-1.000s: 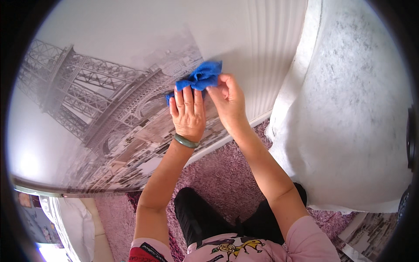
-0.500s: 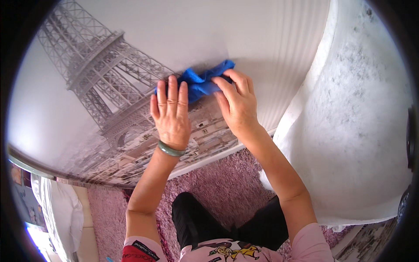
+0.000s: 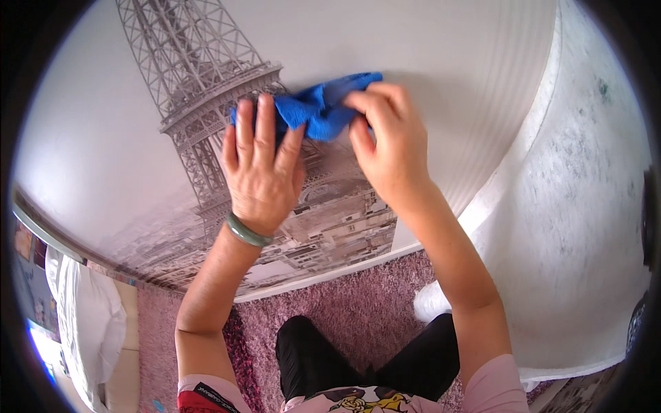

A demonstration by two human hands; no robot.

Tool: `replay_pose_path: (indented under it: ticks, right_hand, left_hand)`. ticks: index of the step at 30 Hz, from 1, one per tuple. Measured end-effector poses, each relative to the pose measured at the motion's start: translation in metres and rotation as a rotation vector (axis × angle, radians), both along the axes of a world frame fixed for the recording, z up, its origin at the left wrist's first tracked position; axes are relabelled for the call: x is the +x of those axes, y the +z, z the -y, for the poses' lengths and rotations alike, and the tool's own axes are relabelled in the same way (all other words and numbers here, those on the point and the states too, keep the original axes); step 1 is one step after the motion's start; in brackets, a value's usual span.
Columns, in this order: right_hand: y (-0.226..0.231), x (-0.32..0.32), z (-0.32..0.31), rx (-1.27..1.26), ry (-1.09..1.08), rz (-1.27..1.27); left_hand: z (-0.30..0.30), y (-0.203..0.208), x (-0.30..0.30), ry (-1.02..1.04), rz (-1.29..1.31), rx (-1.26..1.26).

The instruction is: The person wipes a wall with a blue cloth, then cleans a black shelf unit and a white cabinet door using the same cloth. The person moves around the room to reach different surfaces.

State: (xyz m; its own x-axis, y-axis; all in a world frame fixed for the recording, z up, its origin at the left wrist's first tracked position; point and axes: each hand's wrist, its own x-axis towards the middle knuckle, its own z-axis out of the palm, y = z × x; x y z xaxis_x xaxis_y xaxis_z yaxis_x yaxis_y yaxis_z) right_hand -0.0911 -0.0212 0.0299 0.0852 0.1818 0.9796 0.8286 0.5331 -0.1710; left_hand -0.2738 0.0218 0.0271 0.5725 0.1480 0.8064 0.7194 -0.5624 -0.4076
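A crumpled blue cloth [image 3: 320, 110] lies against a pale upright panel [image 3: 441, 62] printed with a grey lattice tower above city rooftops. My left hand [image 3: 261, 162], with a green bangle at its wrist, rests flat over the cloth's left end, its fingers stretched and spread. On the cloth's right part, my right hand [image 3: 396, 141] has its fingers bent and pinched onto the fabric. Part of the cloth is hidden under my left fingers.
To the right hangs a white, grey-speckled fabric [image 3: 578, 206] reaching the floor. A pink shaggy rug [image 3: 372, 296] spreads below the panel, under my knees in black trousers [image 3: 313, 358]. White bedding [image 3: 82, 323] sits at the lower left.
The panel's picture has shifted right in view. Both hands have moved slightly up with the cloth and farther apart, and my left fingers have spread wider.
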Motion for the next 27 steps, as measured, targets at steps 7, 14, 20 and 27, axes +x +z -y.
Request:
replay_pose_path:
  ticks: [7, 14, 20, 27]
  right_hand:
    - [-0.098, -0.014, 0.012, -0.2, 0.017, 0.069]
    - [-0.06, -0.027, 0.007, -0.204, 0.04, 0.093]
    - [0.017, -0.059, -0.014, 0.015, 0.11, 0.147]
    - [-0.073, -0.067, -0.001, -0.272, 0.093, 0.27]
  left_hand:
    - [-0.002, -0.118, -0.016, -0.116, -0.057, -0.109]
    - [-0.004, -0.077, -0.035, -0.002, -0.057, -0.087]
    - [-0.014, 0.007, -0.056, 0.114, 0.179, 0.103]
    - [-0.014, -0.103, -0.084, 0.027, 0.037, -0.065]
